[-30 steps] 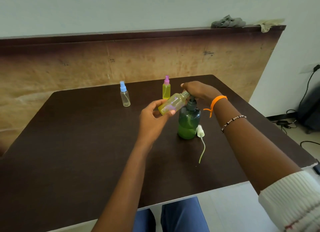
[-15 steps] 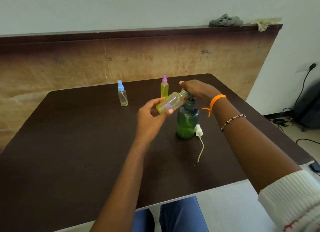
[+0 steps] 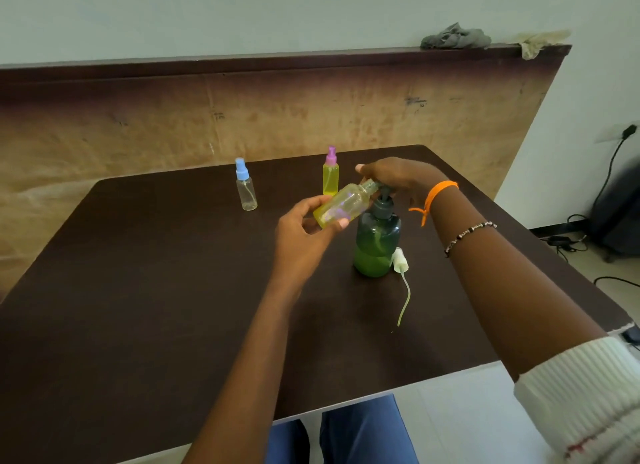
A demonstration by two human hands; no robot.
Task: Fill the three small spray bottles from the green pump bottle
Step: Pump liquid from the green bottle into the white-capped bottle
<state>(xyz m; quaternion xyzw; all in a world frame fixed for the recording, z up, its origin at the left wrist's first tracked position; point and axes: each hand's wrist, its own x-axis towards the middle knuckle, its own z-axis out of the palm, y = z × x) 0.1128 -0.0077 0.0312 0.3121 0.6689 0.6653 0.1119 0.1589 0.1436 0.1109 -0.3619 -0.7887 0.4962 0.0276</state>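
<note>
The green pump bottle [image 3: 376, 243] stands upright mid-table. My right hand [image 3: 398, 178] rests on its pump head, palm down. My left hand [image 3: 304, 229] holds an uncapped small spray bottle [image 3: 343, 205] tilted, its open neck at the pump's spout; it holds yellow-green liquid. That bottle's white spray cap with dip tube [image 3: 401, 266] lies on the table right of the pump bottle. Further back stand a capped pink-topped bottle [image 3: 330, 176] full of yellow liquid and a clear blue-topped bottle [image 3: 245, 190].
The dark brown table [image 3: 138, 307] ends in a near edge close to my knees. A brown-topped partition [image 3: 277, 117] rises behind it, with grey and beige cloths [image 3: 455, 37] on top. Cables and a dark bag [image 3: 616, 217] lie on the floor at right.
Both hands and the bottles hold the same pose; only the view has shifted slightly.
</note>
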